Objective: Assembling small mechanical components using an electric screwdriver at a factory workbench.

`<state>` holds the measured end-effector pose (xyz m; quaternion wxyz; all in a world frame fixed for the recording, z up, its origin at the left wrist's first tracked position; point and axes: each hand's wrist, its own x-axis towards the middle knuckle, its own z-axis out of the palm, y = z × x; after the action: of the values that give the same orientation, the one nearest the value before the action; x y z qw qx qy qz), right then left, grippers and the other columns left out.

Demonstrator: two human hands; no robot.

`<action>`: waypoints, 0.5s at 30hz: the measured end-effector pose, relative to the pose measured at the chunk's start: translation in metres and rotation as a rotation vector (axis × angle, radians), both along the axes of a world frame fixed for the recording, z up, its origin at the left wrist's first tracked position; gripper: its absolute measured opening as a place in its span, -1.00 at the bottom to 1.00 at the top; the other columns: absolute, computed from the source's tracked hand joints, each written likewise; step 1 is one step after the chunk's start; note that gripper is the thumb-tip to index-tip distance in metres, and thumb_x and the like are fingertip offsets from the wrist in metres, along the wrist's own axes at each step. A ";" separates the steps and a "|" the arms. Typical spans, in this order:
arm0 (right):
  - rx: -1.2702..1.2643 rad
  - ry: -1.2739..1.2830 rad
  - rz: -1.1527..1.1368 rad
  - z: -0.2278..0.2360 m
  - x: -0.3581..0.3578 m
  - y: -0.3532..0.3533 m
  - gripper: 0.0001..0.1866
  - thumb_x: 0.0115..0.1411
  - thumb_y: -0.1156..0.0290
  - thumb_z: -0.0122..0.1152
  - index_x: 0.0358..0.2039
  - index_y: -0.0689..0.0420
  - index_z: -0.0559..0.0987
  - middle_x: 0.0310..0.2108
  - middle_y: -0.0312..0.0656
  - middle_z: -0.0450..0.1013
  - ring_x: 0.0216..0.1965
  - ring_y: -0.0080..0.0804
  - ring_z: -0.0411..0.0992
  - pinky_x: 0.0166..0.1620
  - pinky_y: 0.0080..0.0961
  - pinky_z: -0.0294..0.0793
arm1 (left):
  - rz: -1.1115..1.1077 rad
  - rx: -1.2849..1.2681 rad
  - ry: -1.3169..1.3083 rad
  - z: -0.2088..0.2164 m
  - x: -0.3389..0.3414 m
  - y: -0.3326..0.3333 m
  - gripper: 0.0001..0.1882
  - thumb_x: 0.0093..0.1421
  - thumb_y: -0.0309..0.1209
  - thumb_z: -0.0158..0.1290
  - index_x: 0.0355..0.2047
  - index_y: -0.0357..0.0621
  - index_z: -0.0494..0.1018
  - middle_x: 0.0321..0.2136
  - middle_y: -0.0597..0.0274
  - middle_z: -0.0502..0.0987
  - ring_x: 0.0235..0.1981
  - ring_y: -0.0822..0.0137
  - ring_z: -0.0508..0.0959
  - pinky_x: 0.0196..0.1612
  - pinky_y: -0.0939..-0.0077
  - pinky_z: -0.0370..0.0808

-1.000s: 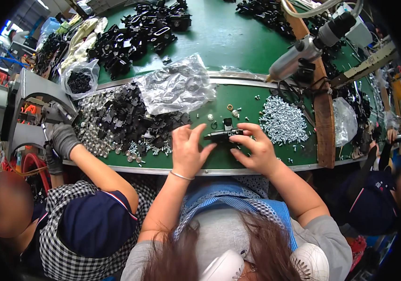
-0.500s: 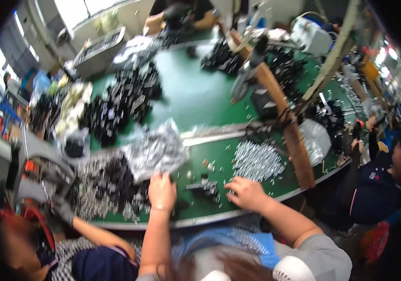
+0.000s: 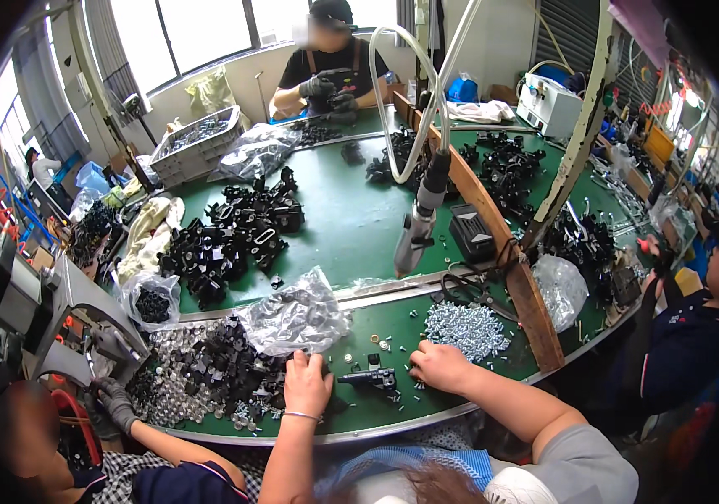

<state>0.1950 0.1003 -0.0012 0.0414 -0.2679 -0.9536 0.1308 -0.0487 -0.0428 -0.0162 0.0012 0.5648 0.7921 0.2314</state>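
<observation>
Left fingers (image 3: 300, 361) and right fingers (image 3: 421, 360) curl downward; whether they pinch anything, I cannot tell. Between them lies the black assembly (image 3: 369, 380), probably stiff and fairly light, best held around its thicker body.

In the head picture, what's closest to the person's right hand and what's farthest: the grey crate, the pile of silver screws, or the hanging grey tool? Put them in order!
1. Pile of silver screws: just beyond the right hand.
2. Hanging grey tool: farther ahead, slightly left.
3. Grey crate: farthest, way off ahead and left.
</observation>
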 end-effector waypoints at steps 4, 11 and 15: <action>0.016 -0.016 0.093 -0.005 0.002 0.007 -0.91 0.07 0.41 0.12 -0.45 0.15 0.49 -0.38 -0.08 0.42 -0.36 -0.10 0.52 -0.33 -0.28 0.56 | -0.048 0.075 -0.026 -0.010 -0.001 0.000 -0.65 -0.06 -0.46 0.22 -0.24 -0.14 0.38 -0.25 -0.12 0.35 -0.25 -0.10 0.43 -0.15 0.08 0.43; 0.084 -0.001 0.121 -0.016 0.003 0.010 -0.88 0.09 0.36 0.11 -0.48 0.12 0.47 -0.44 -0.15 0.39 -0.43 -0.17 0.48 -0.40 -0.28 0.53 | -0.017 0.128 -0.079 -0.018 -0.003 -0.005 -0.68 -0.09 -0.50 0.22 -0.29 -0.16 0.41 -0.24 -0.10 0.37 -0.24 -0.07 0.43 -0.16 0.09 0.42; 0.084 -0.025 0.102 -0.015 0.001 0.010 -0.89 0.07 0.37 0.11 -0.47 0.14 0.45 -0.45 -0.14 0.39 -0.43 -0.16 0.48 -0.40 -0.26 0.53 | 0.019 0.115 -0.048 -0.010 0.006 -0.015 -0.72 -0.11 -0.48 0.23 -0.36 -0.11 0.43 -0.29 0.08 0.43 -0.22 0.02 0.44 -0.20 0.14 0.40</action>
<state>0.1962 0.1098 -0.0165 0.0339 -0.2186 -0.9711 0.0894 -0.0428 -0.0577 -0.0263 -0.0144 0.5506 0.7826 0.2900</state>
